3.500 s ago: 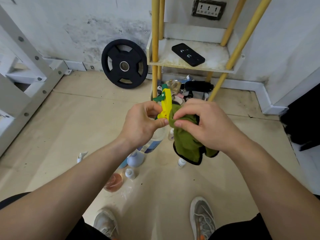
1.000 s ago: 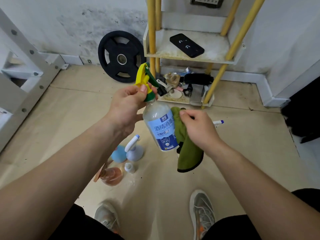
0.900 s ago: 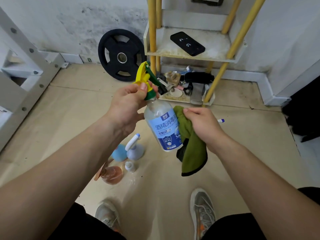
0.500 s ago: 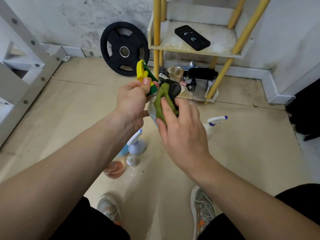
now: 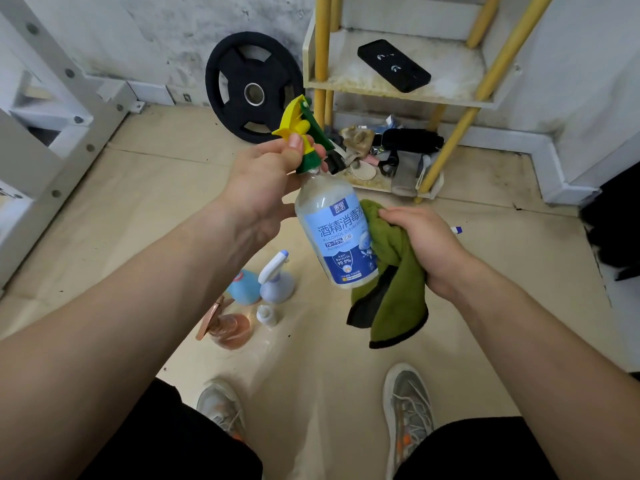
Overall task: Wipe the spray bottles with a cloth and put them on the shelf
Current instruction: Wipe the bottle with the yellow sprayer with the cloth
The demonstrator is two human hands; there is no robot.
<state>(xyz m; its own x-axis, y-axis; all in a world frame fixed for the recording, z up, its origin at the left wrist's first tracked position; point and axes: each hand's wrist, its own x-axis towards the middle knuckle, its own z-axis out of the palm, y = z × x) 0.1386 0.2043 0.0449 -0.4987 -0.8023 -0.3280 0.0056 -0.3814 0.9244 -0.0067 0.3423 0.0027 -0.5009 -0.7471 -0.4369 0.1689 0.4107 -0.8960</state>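
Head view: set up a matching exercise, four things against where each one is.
Things:
1. blue-label bottle
2. cloth
3. phone
4. weight plate

Places:
A. leans on the wall
B. bunched in the right hand
C. lies on the shelf
D. held at its neck by the left hand

Pairs: 1-D, 2-B, 3-C, 4-A.

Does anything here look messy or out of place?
Yes. The shelf board is crusted with pale grime around a black phone, its bottom tier holds jumbled clutter, and the wall behind the weight plate is blotched with dark stains.
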